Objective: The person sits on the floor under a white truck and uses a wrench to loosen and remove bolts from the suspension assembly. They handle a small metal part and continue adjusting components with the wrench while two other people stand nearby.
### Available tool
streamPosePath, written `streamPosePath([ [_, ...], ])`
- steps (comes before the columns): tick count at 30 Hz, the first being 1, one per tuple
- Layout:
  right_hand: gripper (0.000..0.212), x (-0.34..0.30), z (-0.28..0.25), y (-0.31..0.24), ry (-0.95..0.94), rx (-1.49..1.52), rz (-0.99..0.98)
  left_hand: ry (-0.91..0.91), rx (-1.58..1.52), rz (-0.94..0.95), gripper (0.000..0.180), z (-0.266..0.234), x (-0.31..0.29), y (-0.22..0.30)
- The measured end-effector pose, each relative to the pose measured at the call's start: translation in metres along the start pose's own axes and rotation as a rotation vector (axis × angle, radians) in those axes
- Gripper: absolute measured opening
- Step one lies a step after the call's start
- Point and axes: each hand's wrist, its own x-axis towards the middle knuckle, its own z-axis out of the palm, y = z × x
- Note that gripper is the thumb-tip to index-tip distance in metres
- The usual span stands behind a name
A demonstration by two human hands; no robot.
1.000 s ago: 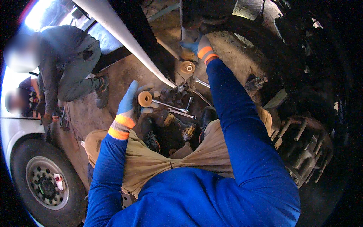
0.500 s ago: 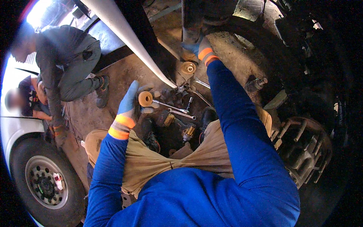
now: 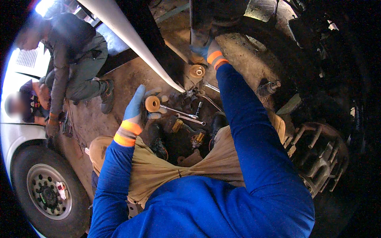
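My left hand (image 3: 139,105), in a grey-blue glove with an orange cuff, holds an amber ring-shaped bushing (image 3: 152,104), its round hole facing up. The thumb stretches along one side and the fingertips show past the ring. My right hand (image 3: 210,50), gloved the same way, reaches far forward against a dark upright metal part (image 3: 198,23); shadow hides most of its fingers. Just below that hand, a second amber round bushing (image 3: 197,71) sits on the dirty floor. Beside my left fingers lie a ratchet (image 3: 180,112) and a combination wrench (image 3: 191,119).
A yellow-black impact wrench (image 3: 197,139) lies between my boots. More wrenches and dark metal parts (image 3: 182,99) are ahead. A white bar (image 3: 135,35) slants down from above. At right stands a studded wheel hub (image 3: 319,152). Leftward, a co-worker (image 3: 75,59) bends near a truck wheel (image 3: 49,190).
My two hands stay almost where they were, the bushing still held in the left. The co-worker at left has shifted, their gloved hand now farther left above the truck tyre.
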Motion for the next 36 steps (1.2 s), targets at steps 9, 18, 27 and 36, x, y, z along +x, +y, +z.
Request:
streamPosePath([
  [9,0.056,-0.006,-0.024,-0.079,-0.124,0.074,0.062,0.035,-0.017,0.013,0.068,-0.006,-0.006,0.002],
  [18,0.068,-0.012,-0.018,-0.067,-0.076,0.181,0.086,0.041,-0.009,0.006,0.069,-0.008,-0.004,0.001],
  [27,0.087,-0.005,0.012,0.001,-0.045,0.105,0.178,0.049,0.017,-0.005,0.070,0.000,-0.005,0.002],
  [36,0.073,-0.016,-0.020,-0.052,-0.093,0.147,0.246,0.017,-0.039,-0.014,0.069,-0.004,-0.001,0.000],
])
